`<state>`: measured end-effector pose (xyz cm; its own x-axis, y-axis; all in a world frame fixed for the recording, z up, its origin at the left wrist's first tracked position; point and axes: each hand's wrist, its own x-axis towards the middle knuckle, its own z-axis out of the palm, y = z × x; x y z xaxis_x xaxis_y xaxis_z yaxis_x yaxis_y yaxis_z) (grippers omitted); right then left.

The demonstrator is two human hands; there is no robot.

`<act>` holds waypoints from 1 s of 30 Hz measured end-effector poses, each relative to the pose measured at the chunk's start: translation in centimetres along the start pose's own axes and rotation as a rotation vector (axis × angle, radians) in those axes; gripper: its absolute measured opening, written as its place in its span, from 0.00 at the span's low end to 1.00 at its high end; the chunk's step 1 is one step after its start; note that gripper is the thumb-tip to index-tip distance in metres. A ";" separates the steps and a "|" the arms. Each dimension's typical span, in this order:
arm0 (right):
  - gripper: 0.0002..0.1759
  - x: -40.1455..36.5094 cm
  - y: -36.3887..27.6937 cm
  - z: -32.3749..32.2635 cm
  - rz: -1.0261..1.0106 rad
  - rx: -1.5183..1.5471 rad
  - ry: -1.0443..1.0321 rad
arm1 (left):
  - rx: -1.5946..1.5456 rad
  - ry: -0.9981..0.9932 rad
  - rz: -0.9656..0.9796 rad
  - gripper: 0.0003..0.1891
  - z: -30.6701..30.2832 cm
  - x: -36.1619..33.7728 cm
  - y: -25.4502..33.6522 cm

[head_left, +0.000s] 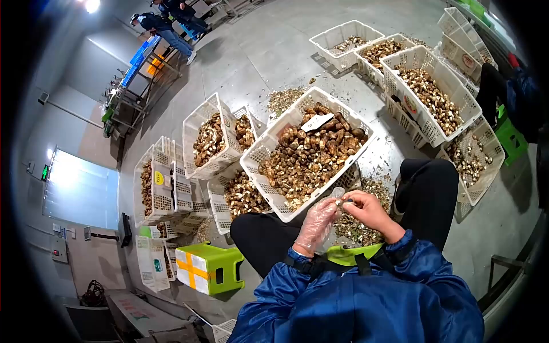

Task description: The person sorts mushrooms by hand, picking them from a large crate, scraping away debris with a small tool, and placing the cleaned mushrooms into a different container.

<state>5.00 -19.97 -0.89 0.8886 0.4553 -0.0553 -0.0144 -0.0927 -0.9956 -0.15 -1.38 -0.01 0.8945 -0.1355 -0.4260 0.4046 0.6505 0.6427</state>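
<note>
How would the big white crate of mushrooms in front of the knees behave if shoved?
Probably heavy: the crate is heaped full of mushrooms. It sits tilted on lower crates, so it may slide or tip.

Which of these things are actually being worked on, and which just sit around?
In use: gloved left hand, right hand, small mushroom pinched between them, full basket in front.
Lying about: green stool, far baskets, floor scraps.

Worn: glossy blue jacket (366,303), black trousers (430,191), a thin clear plastic glove (313,228) on the left hand (318,222) — right hand (370,212) bare — and what appears to be a lime-green apron edge (347,255) with black straps (361,264).
</note>
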 end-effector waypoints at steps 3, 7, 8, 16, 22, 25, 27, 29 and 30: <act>0.15 0.0 0.7 -0.5 0.084 0.063 -0.034 | -0.027 -0.048 0.012 0.13 -0.4 -0.2 -0.2; 0.14 0.0 0.4 0.0 -0.044 0.038 -0.007 | 0.036 -0.011 0.027 0.13 -0.8 0.3 -0.6; 0.14 0.0 0.6 -0.1 0.002 0.034 -0.013 | 0.010 -0.017 0.019 0.13 -1.0 0.4 -0.9; 0.13 0.1 0.7 -0.4 0.111 0.091 -0.044 | 0.029 -0.016 0.020 0.12 -0.5 0.1 -0.5; 0.12 0.2 0.8 0.1 -0.218 -0.054 0.009 | 0.125 0.060 -0.001 0.12 0.9 -0.3 0.2; 0.13 0.4 1.2 -0.6 0.214 0.247 -0.084 | -0.021 -0.021 -0.003 0.12 -0.4 0.4 -0.6; 0.13 0.4 1.1 -0.2 0.050 0.158 -0.047 | -0.071 -0.051 0.016 0.10 -0.8 0.5 -0.9; 0.14 0.2 1.2 0.3 -0.241 -0.101 0.031 | -0.079 -0.057 0.029 0.10 -1.7 0.9 -1.3; 0.14 0.2 1.3 0.5 -0.272 -0.177 0.071 | -0.061 -0.064 0.042 0.09 -1.8 0.9 -1.3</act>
<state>4.90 -19.54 -2.24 0.8787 0.4222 0.2227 0.3024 -0.1313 -0.9441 -0.17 -1.02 -2.38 0.9214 -0.1538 -0.3568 0.3563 0.7005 0.6183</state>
